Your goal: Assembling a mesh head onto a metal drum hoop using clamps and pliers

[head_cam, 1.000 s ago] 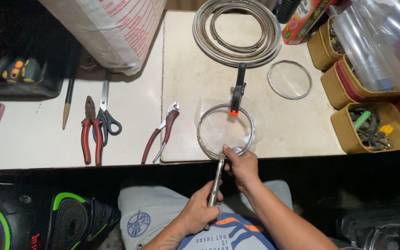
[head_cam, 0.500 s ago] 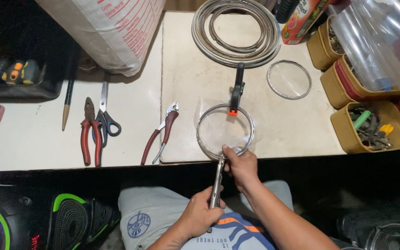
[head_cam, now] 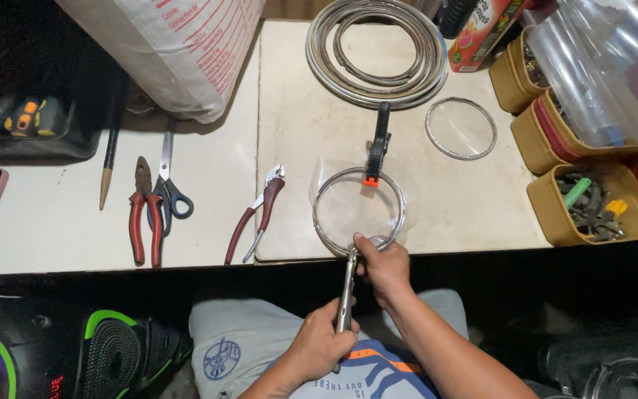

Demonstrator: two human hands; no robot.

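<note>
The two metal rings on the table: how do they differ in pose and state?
The near ring hangs over the table edge; the far ring lies flat, further back. The near ring carries a black clamp, is pinched by the right hand, and meets a metal tool in the left hand; the far ring lies untouched. Both are round.

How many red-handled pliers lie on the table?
2: one pair of red-handled pliers lies at the left beside the scissors; another pair lies near the middle, left of the metal ring. None seems hidden.
</note>
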